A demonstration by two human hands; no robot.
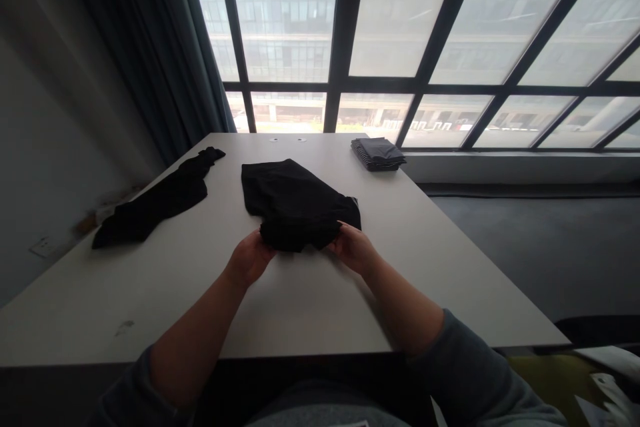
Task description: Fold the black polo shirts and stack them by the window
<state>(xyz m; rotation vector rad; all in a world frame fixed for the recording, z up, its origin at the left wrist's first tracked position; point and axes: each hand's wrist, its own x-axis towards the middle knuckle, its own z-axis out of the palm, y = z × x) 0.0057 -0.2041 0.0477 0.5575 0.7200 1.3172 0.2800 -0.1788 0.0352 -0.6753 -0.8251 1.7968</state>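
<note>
A black garment (293,200) lies partly folded on the middle of the white table (310,293). My left hand (250,257) grips its near left corner, fingers curled under the cloth. My right hand (353,247) pinches the near right edge of the same garment. Both hands rest low on the tabletop, close together, with the folded near end of the cloth bunched between them.
Another black garment (155,203) lies stretched out along the table's left side. A stack of folded dark cloths (377,153) sits at the far right corner by the window. A dark curtain (160,47) hangs at the left. The floor drops away to the right.
</note>
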